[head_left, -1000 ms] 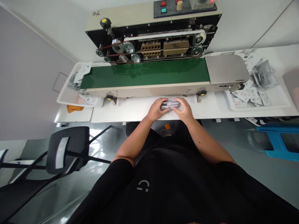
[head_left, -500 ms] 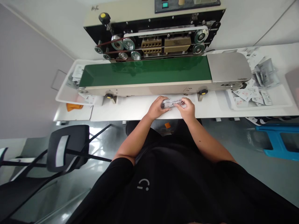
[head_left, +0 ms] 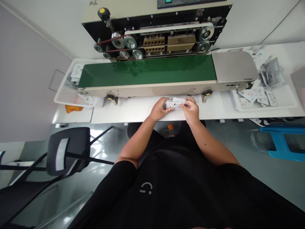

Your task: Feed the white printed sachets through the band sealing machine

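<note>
Both hands hold a small white printed packet just above the front of the white table, below the conveyor. My left hand is closed on its left end, thumb along the near side. My right hand grips the right end between thumb and fingers. The packet's printed face shows dark text and a small dark mark, with a second white layer behind it. Beyond the hands runs a green conveyor belt of a band sealing machine with rollers and brass blocks.
A white bin with packets stands at the left, an orange piece before it. At the right is another white tray of printed packets. A black chair is at the left, a blue stool at the right.
The packet now shows its printed face more fully, with a white layer raised behind it. My right hand's fingers have shifted on its end. The view has tilted slightly.
</note>
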Action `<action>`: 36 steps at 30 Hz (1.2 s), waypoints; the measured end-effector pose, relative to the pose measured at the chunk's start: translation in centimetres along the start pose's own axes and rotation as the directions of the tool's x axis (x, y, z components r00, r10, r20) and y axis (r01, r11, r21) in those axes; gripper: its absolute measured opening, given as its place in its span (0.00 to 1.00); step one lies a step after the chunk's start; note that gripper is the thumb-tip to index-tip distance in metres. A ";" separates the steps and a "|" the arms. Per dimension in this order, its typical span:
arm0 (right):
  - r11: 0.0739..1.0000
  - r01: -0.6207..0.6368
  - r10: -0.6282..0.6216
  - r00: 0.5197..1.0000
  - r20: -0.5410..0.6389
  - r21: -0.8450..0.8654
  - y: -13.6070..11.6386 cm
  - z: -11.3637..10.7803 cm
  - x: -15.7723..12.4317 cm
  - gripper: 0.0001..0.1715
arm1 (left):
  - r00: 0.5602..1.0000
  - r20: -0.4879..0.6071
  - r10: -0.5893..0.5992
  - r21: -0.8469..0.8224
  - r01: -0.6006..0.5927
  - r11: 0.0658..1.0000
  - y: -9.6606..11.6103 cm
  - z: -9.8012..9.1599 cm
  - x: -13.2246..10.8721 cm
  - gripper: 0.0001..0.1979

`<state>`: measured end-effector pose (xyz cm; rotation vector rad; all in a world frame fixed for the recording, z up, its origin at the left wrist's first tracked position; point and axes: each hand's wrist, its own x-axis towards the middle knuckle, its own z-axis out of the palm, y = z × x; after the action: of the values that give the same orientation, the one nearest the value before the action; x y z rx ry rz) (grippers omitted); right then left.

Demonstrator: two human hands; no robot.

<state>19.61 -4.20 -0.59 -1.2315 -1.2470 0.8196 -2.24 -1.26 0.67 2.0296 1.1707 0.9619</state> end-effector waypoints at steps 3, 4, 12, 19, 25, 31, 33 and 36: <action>1.000 0.003 -0.004 1.000 0.015 0.011 -0.1 0.1 -0.1 0.22 | 1.000 0.019 -0.001 -0.012 0.001 1.000 0.0 0.1 0.0 0.31; 1.000 0.005 -0.006 0.999 0.035 0.016 -0.2 0.1 -0.1 0.21 | 1.000 0.023 -0.007 -0.013 0.007 1.000 0.0 0.1 0.0 0.31; 0.999 -0.031 0.032 0.988 0.149 -0.012 -1.8 -0.1 0.7 0.18 | 0.999 0.049 -0.018 -0.007 0.018 1.000 0.1 -0.1 -0.1 0.25; 0.984 -0.112 0.104 0.993 0.060 0.137 -2.2 -0.7 2.3 0.21 | 0.998 0.062 -0.033 -0.013 0.034 0.999 0.2 -0.3 0.0 0.20; 0.964 -0.154 0.167 0.985 -0.046 0.215 -2.0 -0.9 2.2 0.22 | 0.997 0.047 -0.053 -0.019 0.054 0.998 0.7 -0.4 0.1 0.19; 0.962 -0.204 0.198 0.979 0.048 0.180 -2.4 -0.3 1.4 0.23 | 0.995 0.041 -0.096 -0.031 0.097 0.995 0.9 -0.4 -0.2 0.22; 0.962 -0.197 0.189 0.980 0.061 0.187 -2.8 -0.2 1.2 0.20 | 0.992 0.044 -0.114 -0.038 0.116 0.993 1.0 -0.4 -0.3 0.24; 0.980 -0.082 0.085 0.996 -0.013 0.180 -4.0 -0.7 1.0 0.20 | 0.989 0.053 -0.140 -0.030 0.141 0.989 1.1 -0.5 -0.3 0.24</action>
<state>19.79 -4.19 3.60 -1.1490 -1.0858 0.9571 -2.26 -1.93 1.78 1.9062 1.2441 0.8506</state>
